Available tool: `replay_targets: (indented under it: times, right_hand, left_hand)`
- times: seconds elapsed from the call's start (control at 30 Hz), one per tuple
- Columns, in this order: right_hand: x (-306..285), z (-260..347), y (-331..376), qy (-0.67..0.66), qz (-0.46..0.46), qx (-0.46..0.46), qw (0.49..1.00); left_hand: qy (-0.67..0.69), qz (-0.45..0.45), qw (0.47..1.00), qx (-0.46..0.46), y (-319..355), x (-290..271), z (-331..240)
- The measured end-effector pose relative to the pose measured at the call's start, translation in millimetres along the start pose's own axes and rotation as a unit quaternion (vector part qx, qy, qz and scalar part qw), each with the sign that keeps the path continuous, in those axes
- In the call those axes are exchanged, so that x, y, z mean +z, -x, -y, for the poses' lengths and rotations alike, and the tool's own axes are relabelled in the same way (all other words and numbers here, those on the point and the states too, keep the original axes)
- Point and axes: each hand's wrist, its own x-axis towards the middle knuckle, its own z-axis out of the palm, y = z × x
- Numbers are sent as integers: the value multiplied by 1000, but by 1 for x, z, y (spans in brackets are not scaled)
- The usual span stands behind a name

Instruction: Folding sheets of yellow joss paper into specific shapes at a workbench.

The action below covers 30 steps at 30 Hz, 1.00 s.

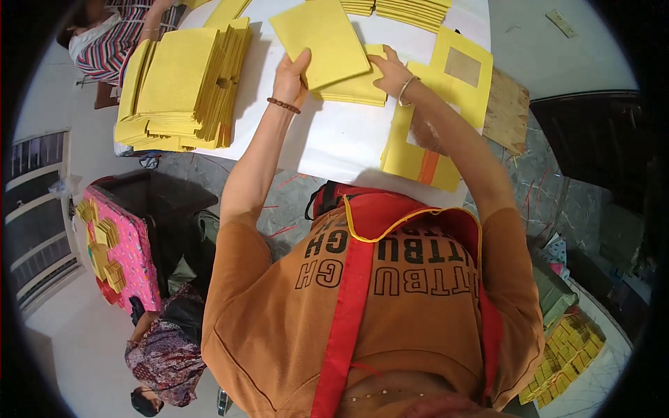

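Observation:
My left hand (291,78) is closed on the near left edge of a flat yellow paper pad (322,43), thumb on top. The pad is tilted above the white table (268,132). Partly under it lies a low stack of yellow paper (355,89). At the right end of that stack my right hand (394,72) is closed around the corner, its fingers partly bent over the edge. Close to my right forearm, yellow sheets with cut-out windows (465,68) overlap the table's right edge.
Tall yellow paper piles (178,76) stand at the table's left. More yellow stacks (414,12) lie at the far edge. A wooden board (507,115) juts out at the right. One person in stripes (111,45) is at the far left; another (164,362) is beside a pink-covered table (129,244).

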Motion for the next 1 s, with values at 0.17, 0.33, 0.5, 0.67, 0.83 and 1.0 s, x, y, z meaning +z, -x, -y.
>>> replay_targets:
  times: [0.17, 0.33, 0.5, 0.67, 0.83, 1.0]
  right_hand:
    - [15, 7, -7, 49, -23, 36, 998]
    - [44, -34, -26, -304, -104, 165, 932]
    - [32, 10, -19, -731, -199, 222, 613]
    - [33, 36, 12, -603, -231, 283, 709]
    - [47, 31, 16, -513, -216, 270, 786]
    - [50, 37, 18, -471, -214, 291, 805]
  left_hand:
    - [-415, -27, 819, 395, 11, 15, -15]
    - [-615, 68, 665, 419, 10, 22, 21]
    - [-736, 119, 585, 319, 15, 1, 49]
    - [-727, 182, 599, 282, 18, -7, 51]
    - [-652, -37, 748, 118, 3, -19, 60]
    - [-591, -115, 798, 25, 4, -15, 56]
